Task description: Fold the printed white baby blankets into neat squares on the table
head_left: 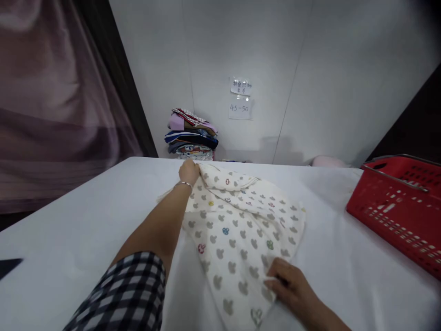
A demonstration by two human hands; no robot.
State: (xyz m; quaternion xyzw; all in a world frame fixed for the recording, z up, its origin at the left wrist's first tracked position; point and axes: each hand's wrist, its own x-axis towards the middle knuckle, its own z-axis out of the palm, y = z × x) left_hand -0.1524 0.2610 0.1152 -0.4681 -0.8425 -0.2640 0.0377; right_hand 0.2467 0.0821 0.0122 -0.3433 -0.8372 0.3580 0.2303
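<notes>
A cream cloth (241, 230) printed with grey mouse-head shapes lies spread on the white table (86, 220). My left hand (189, 172) reaches far across and is closed on the cloth's far corner, pinching the fabric. A thin bracelet circles that wrist, and a black-and-white checked sleeve covers my upper arm. My right hand (287, 282) is near me, with fingers curled and pressed on the cloth's near right edge. Part of the cloth is folded over itself along the far side.
A red plastic basket (399, 207) with a metal handle stands at the table's right edge. A stack of folded clothes (192, 134) sits against the white wall behind the table. Two paper notes (240, 99) hang on that wall. A pink curtain (51, 105) hangs at left.
</notes>
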